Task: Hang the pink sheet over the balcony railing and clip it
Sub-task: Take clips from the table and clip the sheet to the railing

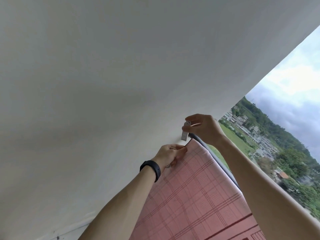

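Draped over the railing (223, 163): the pink sheet (194, 187), corner close to the wall (103, 101). With the left hand (170, 155) pinching the sheet's edge and the right hand (204, 129) pinching a white clip (185, 130) just above the rail, probably best to keep the cloth taut, squeeze the clip wide, then push it over cloth and rail together. No container in view.

Held everything on a grey round metal balcony railing (197, 138), slanted from the white wall (103, 101) down toward the lower right. Bore directly one pink checked fabric sheet (195, 193), draped over the top and hung down the near side in a broad flat panel. Kept the sheet's top corner just short of the wall end, beside a brief bare stretch of rail.
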